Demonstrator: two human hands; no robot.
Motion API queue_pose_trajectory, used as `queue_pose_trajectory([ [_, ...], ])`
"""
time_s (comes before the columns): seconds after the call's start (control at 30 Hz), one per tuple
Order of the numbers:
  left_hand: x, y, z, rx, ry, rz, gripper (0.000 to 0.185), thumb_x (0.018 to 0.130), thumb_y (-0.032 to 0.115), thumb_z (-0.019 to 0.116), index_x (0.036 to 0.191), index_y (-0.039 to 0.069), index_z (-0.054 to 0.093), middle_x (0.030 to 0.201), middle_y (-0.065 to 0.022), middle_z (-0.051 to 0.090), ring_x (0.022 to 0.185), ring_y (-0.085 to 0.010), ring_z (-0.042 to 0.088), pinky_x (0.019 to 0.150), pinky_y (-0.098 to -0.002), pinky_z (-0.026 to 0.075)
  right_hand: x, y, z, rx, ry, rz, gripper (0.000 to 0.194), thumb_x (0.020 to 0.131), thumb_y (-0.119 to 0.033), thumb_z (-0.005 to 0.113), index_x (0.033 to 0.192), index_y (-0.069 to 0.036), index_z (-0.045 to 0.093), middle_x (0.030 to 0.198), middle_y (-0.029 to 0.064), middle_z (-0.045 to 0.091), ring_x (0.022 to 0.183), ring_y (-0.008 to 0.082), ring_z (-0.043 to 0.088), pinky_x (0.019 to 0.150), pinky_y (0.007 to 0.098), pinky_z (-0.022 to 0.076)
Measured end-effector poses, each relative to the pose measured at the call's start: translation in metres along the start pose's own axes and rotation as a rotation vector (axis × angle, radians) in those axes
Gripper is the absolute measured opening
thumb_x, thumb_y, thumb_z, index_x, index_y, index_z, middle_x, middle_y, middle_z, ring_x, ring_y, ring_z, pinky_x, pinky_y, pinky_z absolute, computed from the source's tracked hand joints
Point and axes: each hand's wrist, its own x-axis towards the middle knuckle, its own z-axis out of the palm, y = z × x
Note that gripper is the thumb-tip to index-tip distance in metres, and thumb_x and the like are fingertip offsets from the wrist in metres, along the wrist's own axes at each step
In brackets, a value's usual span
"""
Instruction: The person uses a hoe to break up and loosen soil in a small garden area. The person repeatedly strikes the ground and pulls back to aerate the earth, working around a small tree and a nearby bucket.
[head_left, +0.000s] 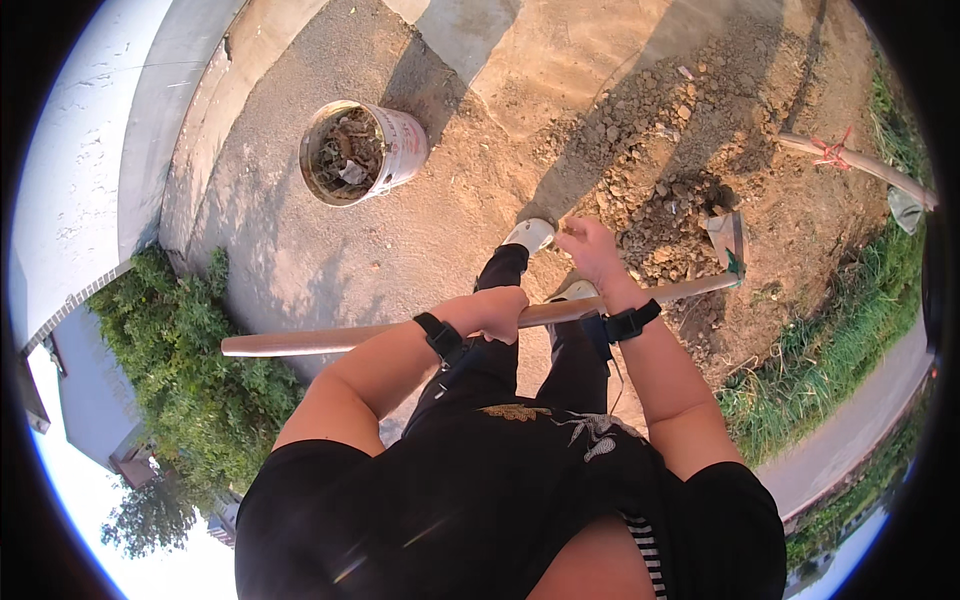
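Note:
My left hand (501, 312) is wrapped around the long wooden handle of a hoe (315, 343). The handle crosses in front of my legs, its free end out to the left. To the right, the hoe's metal blade (724, 238) rests at the edge of loose, broken soil (652, 225), with green material (735, 266) around the joint. My right hand (589, 247) is off the handle, just beyond it, with nothing seen in its loosely bent, parted fingers. My right forearm passes over the handle.
A white bucket (405, 146) holding dry leaves and debris stands ahead on the left. At right lies a wooden pole (877, 169) tied with red string (832, 152). Grass (817, 367) borders the soil; a leafy bush (195, 367) and a white wall (97, 150) are left.

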Motion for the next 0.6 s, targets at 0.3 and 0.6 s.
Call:
queue_pose_trajectory([
  [0.3, -0.070, -0.077, 0.014, -0.122, 0.342, 0.050, 0.036, 0.059, 0.008, 0.068, 0.094, 0.000, 0.062, 0.087, -0.0199, 0.064, 0.088, -0.0366, 0.063, 0.075, -0.0410, 0.050, 0.055, -0.159, 0.146, 0.690, -0.596, 0.220, 0.037, 0.088, -0.021, 0.063, 0.117, 0.001, 0.057, 0.106, 0.0058, 0.061, 0.103, 0.0208, 0.060, 0.087, 0.0305, 0.0443],
  [0.6, -0.144, -0.152, -0.074, -0.168, 0.860, 0.024, 0.027, 0.063, 0.005, 0.065, 0.091, 0.001, 0.065, 0.086, -0.0204, 0.066, 0.085, -0.0366, 0.064, 0.073, -0.0408, 0.051, 0.075, -0.236, 0.242, 0.787, -0.640, 0.313, 0.026, 0.091, -0.020, 0.059, 0.111, -0.003, 0.058, 0.104, 0.0078, 0.063, 0.097, 0.0188, 0.062, 0.079, 0.0314, 0.0487],
])
